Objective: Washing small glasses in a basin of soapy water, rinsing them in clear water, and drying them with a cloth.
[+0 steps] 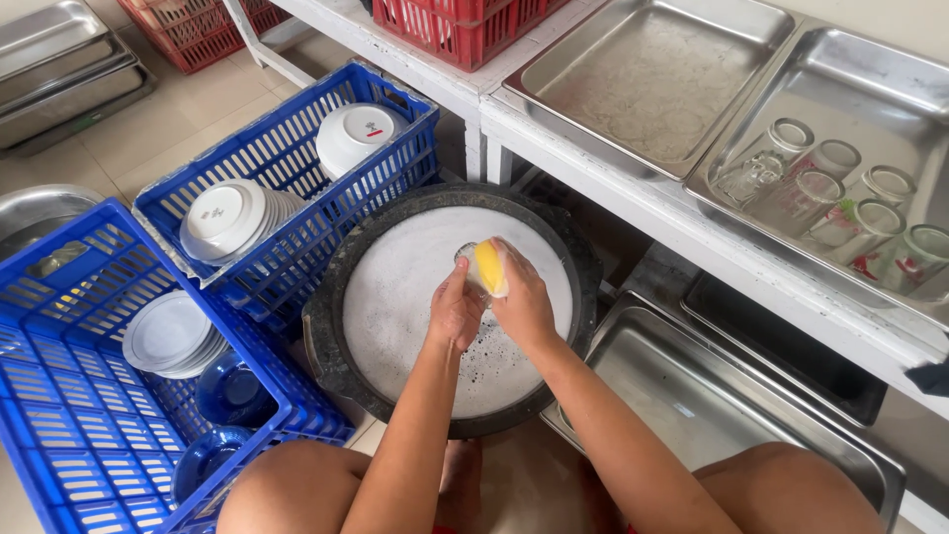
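My left hand (453, 311) grips a clear drinking glass (467, 259) over a round black basin (326, 336) full of white foamy water. My right hand (522, 302) presses a yellow sponge (488, 267) against the glass's side, and suds cover both. Both hands are close together above the middle of the basin. Most of the glass is hidden by my fingers and the sponge. My knees show at the bottom of the view.
Two blue crates stand left: the far one (287, 148) has stacked white bowls, the near one (69, 415) has white plates and blue bowls. On the white shelf (633, 203), a steel tray (870, 89) holds several upturned glasses. Another steel tray (712, 405) lies lower right.
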